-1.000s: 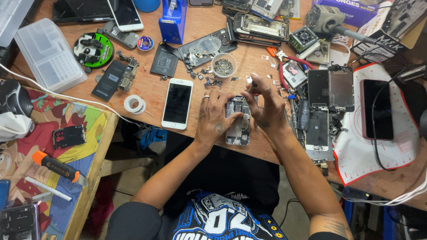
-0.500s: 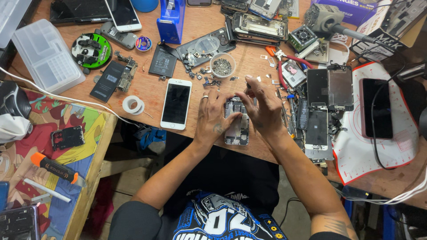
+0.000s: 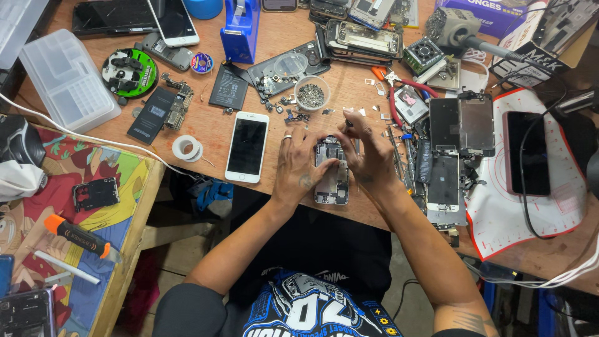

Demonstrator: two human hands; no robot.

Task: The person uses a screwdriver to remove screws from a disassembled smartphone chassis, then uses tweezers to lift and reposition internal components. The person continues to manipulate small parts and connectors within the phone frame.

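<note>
While flat on the wooden bench (image 3: pixel 206 134), opened phone (image 3: pixel 332 181) in left hand (image 3: pixel 299 171) grip, right hand (image 3: pixel 368 156) pinched above.

The table (image 3: pixel 212 134) is brown wood. A white phone (image 3: pixel 247 147) has a black screen. The tape holder (image 3: pixel 240 28) is blue. A round green tray (image 3: pixel 130 72) holds black bits. The mat (image 3: pixel 499 218) is white with a red edge. A bright cartoon cloth (image 3: pixel 106 168) shows red, yellow and green.
</note>
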